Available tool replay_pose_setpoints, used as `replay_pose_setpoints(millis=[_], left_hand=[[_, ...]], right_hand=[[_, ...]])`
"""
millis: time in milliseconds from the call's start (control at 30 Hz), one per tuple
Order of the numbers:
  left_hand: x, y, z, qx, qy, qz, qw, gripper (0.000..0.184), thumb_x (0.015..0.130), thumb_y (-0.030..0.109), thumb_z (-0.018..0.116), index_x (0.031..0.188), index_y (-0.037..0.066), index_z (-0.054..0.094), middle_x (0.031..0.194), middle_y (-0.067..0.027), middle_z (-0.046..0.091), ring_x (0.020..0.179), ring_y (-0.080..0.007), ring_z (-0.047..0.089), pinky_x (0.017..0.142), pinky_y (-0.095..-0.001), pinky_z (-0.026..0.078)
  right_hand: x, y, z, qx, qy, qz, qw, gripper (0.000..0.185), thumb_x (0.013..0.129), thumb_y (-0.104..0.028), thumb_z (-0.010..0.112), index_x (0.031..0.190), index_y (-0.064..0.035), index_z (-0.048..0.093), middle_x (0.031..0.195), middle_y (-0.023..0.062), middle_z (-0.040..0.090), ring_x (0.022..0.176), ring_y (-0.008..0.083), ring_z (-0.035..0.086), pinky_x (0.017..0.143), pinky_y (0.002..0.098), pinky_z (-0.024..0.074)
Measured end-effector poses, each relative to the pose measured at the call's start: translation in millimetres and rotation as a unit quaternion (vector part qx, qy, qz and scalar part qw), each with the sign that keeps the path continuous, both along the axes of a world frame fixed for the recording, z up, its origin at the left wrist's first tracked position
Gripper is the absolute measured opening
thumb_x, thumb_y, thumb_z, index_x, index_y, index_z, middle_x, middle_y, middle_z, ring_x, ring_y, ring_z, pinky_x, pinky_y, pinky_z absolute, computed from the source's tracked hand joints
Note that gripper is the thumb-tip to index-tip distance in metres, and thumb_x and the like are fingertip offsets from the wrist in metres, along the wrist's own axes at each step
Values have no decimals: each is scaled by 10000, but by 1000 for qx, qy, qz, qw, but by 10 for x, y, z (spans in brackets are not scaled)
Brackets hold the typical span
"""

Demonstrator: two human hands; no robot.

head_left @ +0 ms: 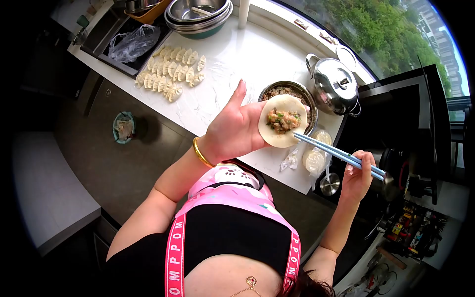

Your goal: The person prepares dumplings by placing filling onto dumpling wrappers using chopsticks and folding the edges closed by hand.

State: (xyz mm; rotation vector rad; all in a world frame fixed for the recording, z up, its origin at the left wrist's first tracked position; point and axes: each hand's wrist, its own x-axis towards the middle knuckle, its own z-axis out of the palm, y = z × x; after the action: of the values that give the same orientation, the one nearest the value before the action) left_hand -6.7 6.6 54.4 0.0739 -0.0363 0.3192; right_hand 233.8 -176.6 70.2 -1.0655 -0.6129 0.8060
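Observation:
My left hand (236, 123) lies palm up with its thumb raised, bearing a round dumpling wrapper (270, 136) on its fingers. A mound of meat filling with green bits (283, 121) sits in the middle of the wrapper. Pale blue chopsticks (341, 157) are gripped in my right hand (358, 178), their tips at the wrapper's lower right edge, beside the filling. Partly hidden behind the wrapper is a metal bowl (311, 123) of the same sort of filling. A plastic bag of round pale wrappers (314, 159) lies just right of my left hand.
Rows of folded dumplings (170, 69) lie on the white counter (237, 59). Stacked metal bowls (198, 20) stand at the back, near a crumpled plastic bag (133, 43). A lidded steel pot (337, 84) is by the window. A small bin (123, 127) stands on the floor.

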Motion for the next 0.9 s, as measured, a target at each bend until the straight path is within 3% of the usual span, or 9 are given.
replay_pose_setpoints(millis=[233,333,367,400,500,567,733,900], left_hand=[[-22,-2,20,36,35,-6,999,911,913,688,131,1439,-51,216,1467,-191,318,1364,-327,310,1142,-460,223],[-70,13,0,15,51,12,999,904,917,682,143,1444,-49,199,1476,-202,296,1376,-338,279,1147,-460,201],[-94,23,-20,17,51,8,999,904,917,682,143,1444,-49,199,1476,-202,296,1376,-338,279,1147,-460,201],[-119,34,-44,29,60,15,998,904,916,683,144,1446,-48,196,1478,-202,293,1376,-341,279,1147,-462,202],[-104,35,-26,42,82,23,995,906,915,686,157,1449,-45,185,1480,-201,286,1376,-346,278,1145,-469,202],[-78,32,-16,54,75,20,995,904,917,684,166,1450,-45,183,1480,-205,284,1376,-347,280,1143,-472,206],[-20,-1,48,61,74,9,995,902,918,683,149,1452,-43,182,1484,-210,278,1378,-343,280,1146,-462,208],[27,-4,87,70,73,9,995,901,918,682,121,1455,-39,179,1484,-210,279,1384,-338,270,1151,-447,201]], right_hand=[[-30,31,-67,20,25,-16,999,234,965,-154,492,835,33,545,727,128,566,534,144,549,484,226,466],[155,-76,-284,19,12,-126,992,238,964,-169,506,843,29,562,724,114,583,536,140,551,491,227,471],[192,-99,-405,14,-16,-187,982,238,964,-172,513,849,29,570,730,111,597,543,142,570,499,224,478],[196,-87,-544,-73,-111,-247,960,221,954,-161,542,857,33,584,746,111,629,578,153,622,530,225,505],[424,-144,-1324,-214,-144,-231,938,177,933,-105,574,846,48,583,758,124,648,615,182,669,568,244,564],[431,-99,-1813,-210,-149,-205,944,171,930,-100,577,847,49,584,760,129,648,611,193,675,569,253,578],[91,143,-2288,-206,12,-179,962,134,903,-83,613,895,50,596,807,125,652,697,198,681,639,266,584],[-262,-108,-2050,-252,129,-97,954,133,873,-74,651,929,40,613,901,94,640,799,183,669,714,265,571]])
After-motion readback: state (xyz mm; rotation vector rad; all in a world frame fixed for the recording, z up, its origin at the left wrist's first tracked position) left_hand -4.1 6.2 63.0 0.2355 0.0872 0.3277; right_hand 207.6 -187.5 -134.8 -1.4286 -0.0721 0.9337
